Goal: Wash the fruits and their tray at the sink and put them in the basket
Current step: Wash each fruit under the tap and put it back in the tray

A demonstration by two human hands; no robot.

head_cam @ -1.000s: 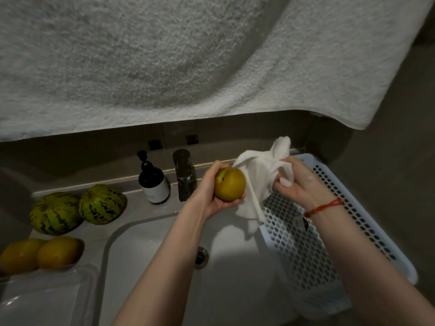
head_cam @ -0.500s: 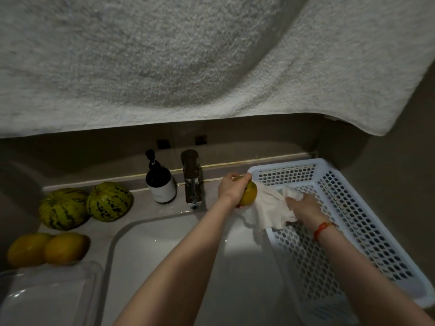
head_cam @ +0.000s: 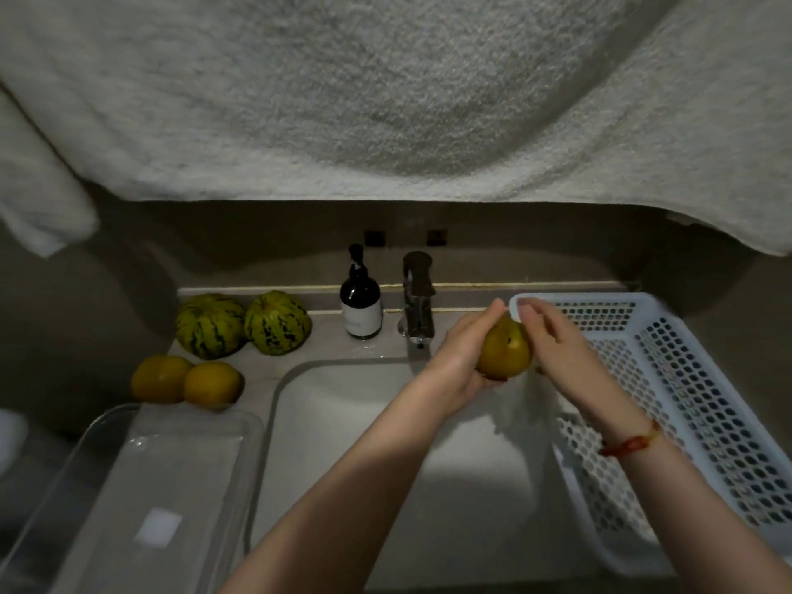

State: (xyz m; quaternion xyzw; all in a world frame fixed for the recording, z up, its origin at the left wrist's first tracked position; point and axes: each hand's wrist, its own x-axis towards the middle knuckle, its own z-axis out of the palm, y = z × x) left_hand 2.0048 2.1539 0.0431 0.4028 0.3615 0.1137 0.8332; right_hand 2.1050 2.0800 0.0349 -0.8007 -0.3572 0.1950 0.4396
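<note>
A yellow-green round fruit [head_cam: 503, 354] is held between both hands above the sink's [head_cam: 343, 422] far right corner, beside the basket's rim. My left hand [head_cam: 460, 362] cups it from the left and below, fingers curled around it. My right hand [head_cam: 557, 340] lies over its right side with fairly straight fingers. The white perforated basket [head_cam: 694, 405] stands right of the sink. Two striped green melons [head_cam: 244, 323] and two yellow fruits [head_cam: 186, 381] sit on the counter to the left. The clear plastic tray [head_cam: 141, 490] lies at the lower left.
A chrome faucet [head_cam: 418, 302] and a dark soap pump bottle [head_cam: 361, 300] stand behind the sink. A large white towel [head_cam: 385, 100] hangs overhead across the top of the view. No white cloth shows in either hand.
The white cloth that my right hand held has gone from view. My right hand now lies bare on the fruit. Both hands stay near the basket's near corner.
</note>
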